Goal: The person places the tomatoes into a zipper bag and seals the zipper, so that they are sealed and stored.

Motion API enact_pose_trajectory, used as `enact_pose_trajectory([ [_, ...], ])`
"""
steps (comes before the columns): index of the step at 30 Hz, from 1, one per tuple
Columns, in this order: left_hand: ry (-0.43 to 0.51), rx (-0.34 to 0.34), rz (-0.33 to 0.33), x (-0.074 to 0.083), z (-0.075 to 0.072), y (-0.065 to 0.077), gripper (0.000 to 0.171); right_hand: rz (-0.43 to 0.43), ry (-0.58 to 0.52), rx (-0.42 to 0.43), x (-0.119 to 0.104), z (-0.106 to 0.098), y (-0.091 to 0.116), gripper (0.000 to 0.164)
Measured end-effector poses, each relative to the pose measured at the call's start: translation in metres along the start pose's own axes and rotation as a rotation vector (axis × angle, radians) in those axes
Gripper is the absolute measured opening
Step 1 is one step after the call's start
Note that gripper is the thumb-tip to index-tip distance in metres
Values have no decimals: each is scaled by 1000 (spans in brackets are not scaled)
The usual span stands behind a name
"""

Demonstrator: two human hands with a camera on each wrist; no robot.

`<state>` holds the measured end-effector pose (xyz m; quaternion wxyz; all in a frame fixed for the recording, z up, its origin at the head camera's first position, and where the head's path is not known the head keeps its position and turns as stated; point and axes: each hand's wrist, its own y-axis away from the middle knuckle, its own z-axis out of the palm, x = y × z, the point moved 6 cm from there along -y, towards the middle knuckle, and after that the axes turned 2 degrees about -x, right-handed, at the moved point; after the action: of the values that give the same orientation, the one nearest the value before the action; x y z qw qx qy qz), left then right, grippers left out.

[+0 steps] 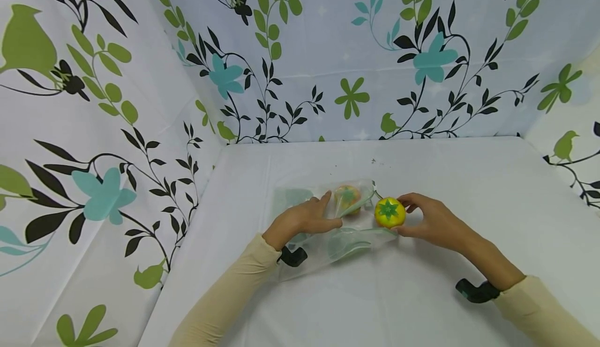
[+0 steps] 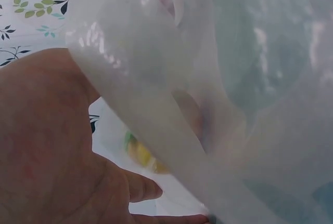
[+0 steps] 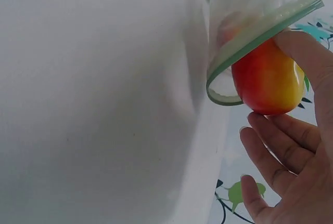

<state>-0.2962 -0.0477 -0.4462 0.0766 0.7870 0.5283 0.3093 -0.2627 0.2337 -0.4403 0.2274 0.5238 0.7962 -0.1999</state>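
Note:
A clear zip bag with a green-edged mouth lies on the white table. A yellow fruit with a green star-shaped top shows through its film. My left hand holds the bag near its mouth, thumb and index finger spread apart; film hides some fingers in the left wrist view. Between thumb and fingertips, my right hand holds a second such fruit at the mouth. In the right wrist view this fruit looks red and yellow, and the green zip edge crosses its near side.
The white tabletop extends around the bag. Fabric printed with leaves, birds and flowers hangs behind the table and at both sides. A black strap piece sits at the right wrist, another at the left.

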Motion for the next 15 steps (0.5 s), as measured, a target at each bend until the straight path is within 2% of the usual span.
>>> enact_pose_trajectory([
  [6, -2, 4, -4, 1, 0, 0, 98, -47, -34, -38, -5, 5, -2, 65],
  [15, -14, 7, -7, 0, 0, -1, 100, -93, -86, -147, -10, 13, -6, 65],
])
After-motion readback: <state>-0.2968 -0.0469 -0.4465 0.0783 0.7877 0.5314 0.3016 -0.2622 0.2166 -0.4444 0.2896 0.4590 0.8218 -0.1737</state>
